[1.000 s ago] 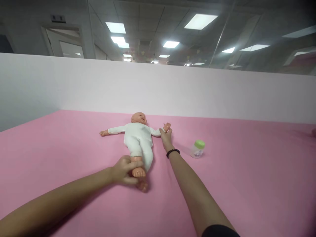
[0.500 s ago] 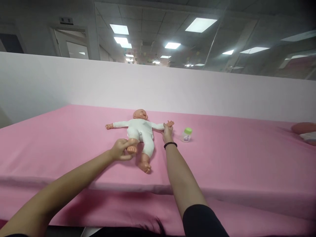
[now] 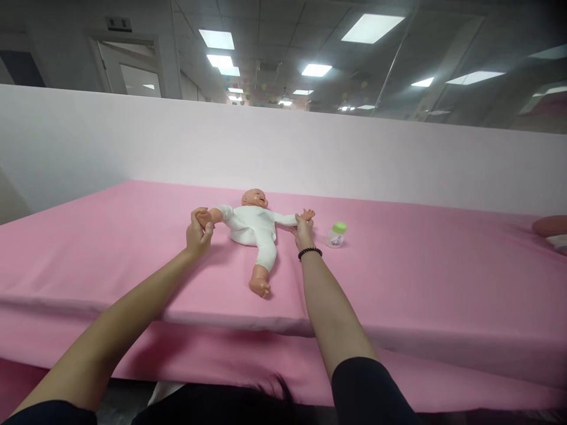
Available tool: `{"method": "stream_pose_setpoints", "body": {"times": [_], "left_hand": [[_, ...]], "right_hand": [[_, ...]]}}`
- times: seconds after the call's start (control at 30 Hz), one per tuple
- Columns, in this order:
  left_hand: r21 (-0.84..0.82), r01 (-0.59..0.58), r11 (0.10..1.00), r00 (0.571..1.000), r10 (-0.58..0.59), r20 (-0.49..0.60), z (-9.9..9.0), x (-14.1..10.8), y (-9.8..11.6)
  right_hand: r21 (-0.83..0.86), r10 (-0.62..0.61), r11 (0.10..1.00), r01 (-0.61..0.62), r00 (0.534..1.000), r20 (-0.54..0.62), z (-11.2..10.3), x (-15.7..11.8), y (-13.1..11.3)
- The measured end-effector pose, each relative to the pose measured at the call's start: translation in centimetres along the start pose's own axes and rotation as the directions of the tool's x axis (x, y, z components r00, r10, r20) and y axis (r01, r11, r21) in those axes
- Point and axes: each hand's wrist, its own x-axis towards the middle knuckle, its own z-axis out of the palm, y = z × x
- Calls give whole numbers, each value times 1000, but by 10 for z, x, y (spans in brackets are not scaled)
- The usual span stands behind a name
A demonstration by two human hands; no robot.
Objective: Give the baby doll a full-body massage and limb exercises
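The left hand (image 3: 198, 231) is closed around one foot of a plastic baby doll in a white one-piece suit (image 3: 253, 226), holding that leg raised and swung out to the doll's side. The right hand (image 3: 303, 232), with a dark beaded bracelet (image 3: 309, 253) on its wrist, grips the doll's outstretched arm just below its small hand. The doll lies on its back near the middle of the pink cloth-covered counter (image 3: 398, 277), head toward the far wall, its other leg stretched toward the near edge with the bare foot showing. A small clear bottle with a green cap (image 3: 336, 234) stands just beside the right hand, apart from the doll. A pale pink partition wall (image 3: 133, 141) rises behind the counter.
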Motion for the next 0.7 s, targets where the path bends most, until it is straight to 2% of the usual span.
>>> {"method": "stream_pose_setpoints", "body": {"times": [0.17, 0.23, 0.3, 0.33, 0.4, 0.47, 0.57, 0.67, 0.7], "left_hand": [[-120, 33, 992, 997, -42, -66, 6, 7, -5], [-188, 67, 980, 996, -77, -45, 9, 9, -3], [-256, 110, 960, 993, -117, -12, 11, 10, -1], [-280, 127, 951, 991, -131, 3, 11, 10, 0], [-300, 147, 942, 989, -140, 45, 12, 9, 2], [-296, 170, 940, 983, -139, 120, 12, 7, 4], [-294, 193, 936, 966, -128, 225, 14, 5, 6], [-291, 207, 934, 941, -109, 320, 19, 2, 4], [-280, 216, 935, 928, -108, 356, 21, 1, 3]], "right_hand": [[-70, 29, 997, -30, 999, -20, 2, 5, -1], [-119, -51, 992, 49, 998, -20, 5, 6, -2], [-188, -214, 959, 215, 977, 23, 10, 4, -4], [-216, -310, 923, 318, 948, 72, 15, 0, -5], [-241, -473, 825, 511, 858, 200, 25, -10, -6], [-273, -555, 725, 633, 771, 312, 36, -24, -6], [-400, -557, 537, 743, 668, 493, 51, -43, -5], [-470, -470, 269, 841, 541, 698, 58, -52, -5], [-477, -435, 195, 857, 512, 741, 59, -54, -6]]}}
